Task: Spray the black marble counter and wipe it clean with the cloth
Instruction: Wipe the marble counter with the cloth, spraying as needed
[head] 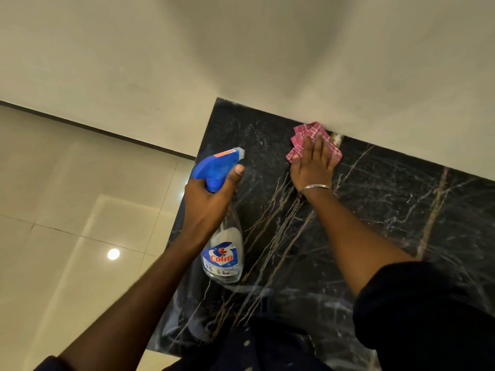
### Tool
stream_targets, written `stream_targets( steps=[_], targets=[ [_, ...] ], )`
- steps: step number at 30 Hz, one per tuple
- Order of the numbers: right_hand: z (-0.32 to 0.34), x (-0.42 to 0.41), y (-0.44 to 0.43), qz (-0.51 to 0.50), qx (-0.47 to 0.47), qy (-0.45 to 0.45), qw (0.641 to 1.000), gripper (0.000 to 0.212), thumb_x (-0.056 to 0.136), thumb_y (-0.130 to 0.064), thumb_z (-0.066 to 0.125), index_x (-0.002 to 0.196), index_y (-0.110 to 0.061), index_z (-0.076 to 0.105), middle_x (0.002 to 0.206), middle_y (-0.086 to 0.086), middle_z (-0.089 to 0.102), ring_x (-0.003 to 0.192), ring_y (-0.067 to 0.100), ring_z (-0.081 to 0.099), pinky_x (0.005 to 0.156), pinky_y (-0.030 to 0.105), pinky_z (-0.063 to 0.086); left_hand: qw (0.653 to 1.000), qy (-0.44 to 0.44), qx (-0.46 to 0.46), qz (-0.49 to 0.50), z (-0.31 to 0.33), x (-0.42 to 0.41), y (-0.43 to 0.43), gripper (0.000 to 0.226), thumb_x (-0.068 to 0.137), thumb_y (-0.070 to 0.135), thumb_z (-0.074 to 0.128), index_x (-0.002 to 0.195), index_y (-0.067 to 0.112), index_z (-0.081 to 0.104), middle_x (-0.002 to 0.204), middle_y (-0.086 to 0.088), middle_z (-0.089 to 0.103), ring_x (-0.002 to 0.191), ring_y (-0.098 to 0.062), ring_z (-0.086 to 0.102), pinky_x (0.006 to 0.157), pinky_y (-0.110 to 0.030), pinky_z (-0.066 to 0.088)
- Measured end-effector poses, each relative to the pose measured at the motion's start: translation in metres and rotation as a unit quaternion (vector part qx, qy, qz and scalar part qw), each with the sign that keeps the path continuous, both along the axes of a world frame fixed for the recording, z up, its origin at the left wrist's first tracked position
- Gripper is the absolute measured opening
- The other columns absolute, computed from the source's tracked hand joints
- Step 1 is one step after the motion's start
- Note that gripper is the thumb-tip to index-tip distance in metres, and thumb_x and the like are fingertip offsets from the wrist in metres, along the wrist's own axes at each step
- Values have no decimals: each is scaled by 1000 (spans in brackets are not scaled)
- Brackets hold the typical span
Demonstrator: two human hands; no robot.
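Right hand's (312,170) cloth (305,132) on counter (388,210) seemingly touches wall (348,62).

Warm, moderately dim indoor light. Round lamp reflection (113,254) glares on glossy floor tiles (53,263). Broad soft shadow (267,57) on cream wall (80,62) above black marble counter (375,210); faint sheen on its surface. Near bottom edge, left forearm (134,303) and dark sleeve (428,303) soft, blurred. Wide-angle bending at edges.
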State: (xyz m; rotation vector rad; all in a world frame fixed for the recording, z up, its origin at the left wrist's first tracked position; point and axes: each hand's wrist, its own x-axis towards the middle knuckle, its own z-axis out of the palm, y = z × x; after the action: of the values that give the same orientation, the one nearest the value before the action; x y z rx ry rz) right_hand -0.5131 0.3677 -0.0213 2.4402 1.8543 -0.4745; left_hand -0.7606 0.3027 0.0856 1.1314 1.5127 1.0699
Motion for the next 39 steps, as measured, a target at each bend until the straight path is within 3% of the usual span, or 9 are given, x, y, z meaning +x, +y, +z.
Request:
stream_targets(
  steps=[3,8,11,14,20,25,29,34,39],
  targets=[
    [4,-38,4,-4,-18,4,1000,69,103,-41,28,158,-16,-5,165,13,-13,151,34,-13,120,59,-5,1000,20,9,1,10,-5,-8,43,86,50,62,100,8,62,76,-19,63,68,-33,63,67,-46,57],
    [5,-126,5,146,-13,12,989,74,100,-43,34,158,-18,-4,165,12,-10,151,35,-11,119,60,-3,997,73,9,5,24,-22,-25,25,87,43,65,89,18,63,66,-16,62,63,-31,62,64,-40,55],
    [7,-157,6,236,-26,-6,971,83,97,-44,43,158,-18,-7,165,12,-12,151,34,-13,120,58,-6,987,155,-30,2,25,-37,-29,46,82,57,60,77,11,64,62,-15,65,59,-28,64,63,-38,54],
    [8,-141,5,295,-15,-12,955,70,102,-45,31,158,-21,-4,166,9,-9,152,31,-10,121,54,-5,974,211,-72,-26,21,-53,-29,60,79,70,57,79,11,68,67,-8,70,61,-21,66,64,-34,54],
    [2,-66,-25,218,20,-11,976,68,97,-54,24,158,-27,8,166,8,5,153,28,0,122,49,-2,966,239,-87,-51,13,-64,-32,64,76,71,55,82,9,66,67,-9,68,61,-21,65,64,-32,52],
    [5,-84,-23,155,16,9,988,67,97,-50,33,157,-29,13,166,10,4,152,34,1,120,54,-1,973,208,-97,-27,9,-60,-38,54,81,61,57,80,7,63,66,-14,67,60,-24,64,61,-25,49],
    [4,-138,2,226,4,-3,974,67,100,-47,35,158,-26,8,166,12,0,152,35,-3,121,57,0,977,189,-102,1,9,-63,-44,51,82,59,60,74,9,62,61,-13,64,57,-25,62,60,-30,50],
    [9,-167,58,294,-39,-7,955,67,103,-45,30,158,-25,-2,165,11,-14,151,33,-14,119,54,-10,966,228,-121,15,13,-74,-52,45,83,57,61,64,17,52,51,0,50,47,-10,48,51,-19,35],
    [11,-167,45,329,-39,-20,943,70,102,-43,31,158,-22,-4,165,13,-14,151,35,-14,119,56,-9,967,217,-128,29,15,-91,-57,46,82,59,59,67,16,54,56,-6,58,53,-18,58,55,-26,45]
  ],
)
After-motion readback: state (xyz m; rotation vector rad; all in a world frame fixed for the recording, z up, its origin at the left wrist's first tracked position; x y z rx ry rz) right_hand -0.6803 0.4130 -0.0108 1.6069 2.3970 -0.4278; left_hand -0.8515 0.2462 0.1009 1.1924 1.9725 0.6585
